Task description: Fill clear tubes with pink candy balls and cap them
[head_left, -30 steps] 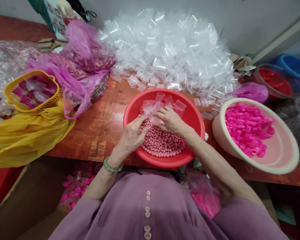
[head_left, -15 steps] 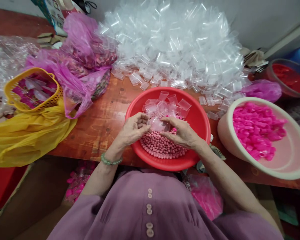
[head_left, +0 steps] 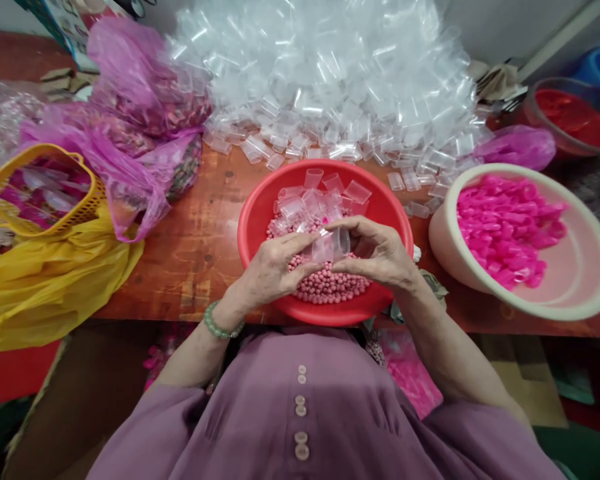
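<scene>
Beads (head_left: 333, 288) in a basin (head_left: 397, 217), basket (head_left: 89, 203) left, tub (head_left: 580, 273) right, heap of tubes (head_left: 320, 80) behind

Left passage: bare bench (head_left: 195, 260) extends from the front edge to the pile of sleeves (head_left: 320, 80), between the purple bag (head_left: 130, 60) and yellow bag (head_left: 45, 287) and the red basin (head_left: 245, 230). Right passage: narrow; a grey cloth (head_left: 433, 285) and loose sleeves (head_left: 419, 209) obstruct the gap before the cream tub (head_left: 447, 257). Basin centre: obstructed by left hand (head_left: 280, 263), right hand (head_left: 380, 257) and the clear sleeve (head_left: 323, 248) between them.
</scene>
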Tool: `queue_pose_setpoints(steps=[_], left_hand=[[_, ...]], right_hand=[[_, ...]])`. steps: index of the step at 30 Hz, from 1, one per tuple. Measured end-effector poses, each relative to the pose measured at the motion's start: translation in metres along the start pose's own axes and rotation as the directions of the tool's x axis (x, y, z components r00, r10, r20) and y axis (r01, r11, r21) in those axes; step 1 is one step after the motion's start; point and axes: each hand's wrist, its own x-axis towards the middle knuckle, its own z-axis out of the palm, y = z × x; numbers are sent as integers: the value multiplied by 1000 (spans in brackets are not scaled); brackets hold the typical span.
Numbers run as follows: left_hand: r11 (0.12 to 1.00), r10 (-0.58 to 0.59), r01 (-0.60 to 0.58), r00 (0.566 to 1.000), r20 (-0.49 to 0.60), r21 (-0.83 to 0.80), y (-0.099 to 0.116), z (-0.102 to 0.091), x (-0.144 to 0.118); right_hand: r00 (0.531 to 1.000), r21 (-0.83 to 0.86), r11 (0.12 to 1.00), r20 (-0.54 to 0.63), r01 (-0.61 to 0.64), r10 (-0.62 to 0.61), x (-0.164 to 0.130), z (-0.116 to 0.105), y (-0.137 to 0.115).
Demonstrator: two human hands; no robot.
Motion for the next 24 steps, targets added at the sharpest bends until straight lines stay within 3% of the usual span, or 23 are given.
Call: queue_pose_setpoints(steps=[5,12,16,19,22,24], left_hand=[[991,-110,111,994,23,-77,-2,1,7],[988,-136,124,979,153,88,-6,-8,14],[966,-187,138,957,222,220,-10,-12,10],[951,-250,169,914,320,260,-14,-12,4],[922,-287,140,873,394,360,-14,-11,6],[864,-321,63,833,450,500,-15,-8,11]], right_hand=[[983,32,998,-174,-60,65,2,11,5],[979,-25,995,-187,-92,86,2,15,15],[940,31,995,-327,-92,97,2,4,21],[891,-2,999,-451,-48,42,1,-14,21],[958,-240,964,-283,-116,45,1,-27,20],[988,-524,838,-61,-153,142,4,-28,18]])
